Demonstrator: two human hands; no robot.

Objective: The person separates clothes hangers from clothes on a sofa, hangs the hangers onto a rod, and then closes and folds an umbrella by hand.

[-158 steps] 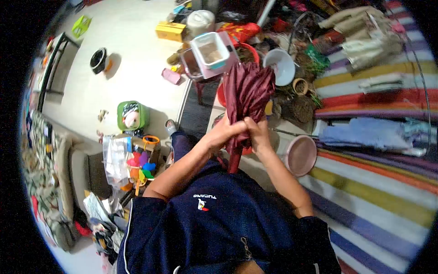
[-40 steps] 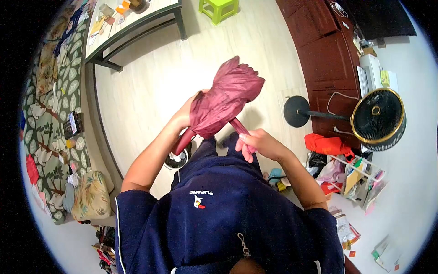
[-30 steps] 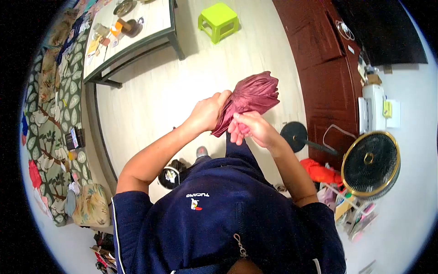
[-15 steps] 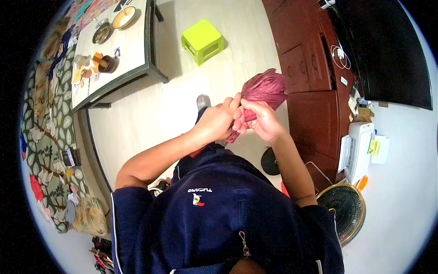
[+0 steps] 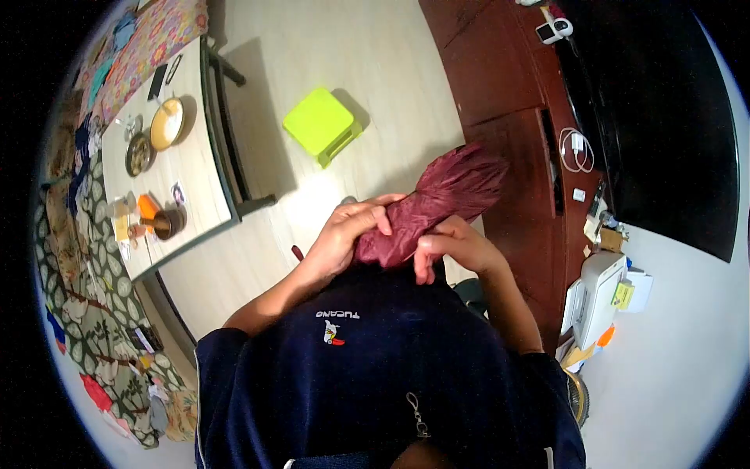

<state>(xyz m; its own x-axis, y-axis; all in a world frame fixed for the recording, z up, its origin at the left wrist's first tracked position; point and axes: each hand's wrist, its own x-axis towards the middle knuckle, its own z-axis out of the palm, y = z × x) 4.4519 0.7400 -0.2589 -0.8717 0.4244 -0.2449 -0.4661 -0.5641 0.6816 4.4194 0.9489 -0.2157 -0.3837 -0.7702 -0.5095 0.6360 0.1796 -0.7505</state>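
Note:
A maroon folded umbrella (image 5: 437, 191) of thin, crinkled cloth lies slantwise in front of my chest, its pleated end fanned out to the upper right. A small dark red end piece (image 5: 297, 252) sticks out past my left wrist. My left hand (image 5: 355, 230) is wrapped round the lower left part of the cloth, thumb on top. On the right side, my right hand (image 5: 461, 246) is closed with curled fingers against the near edge of the cloth. Part of those fingertips is hidden.
A lime-green stool (image 5: 319, 121) stands on the pale floor ahead. To the left is a table (image 5: 199, 184) with bowls (image 5: 166, 125) and a dark cup (image 5: 166, 224). A reddish-brown cabinet (image 5: 508, 156), a printer (image 5: 600, 297) and a black screen (image 5: 664, 133) line the right side.
The umbrella has come closer to my chest, and more of its cloth shows. My hands have moved apart, the left to its lower left, the right to its near edge. The view has shifted.

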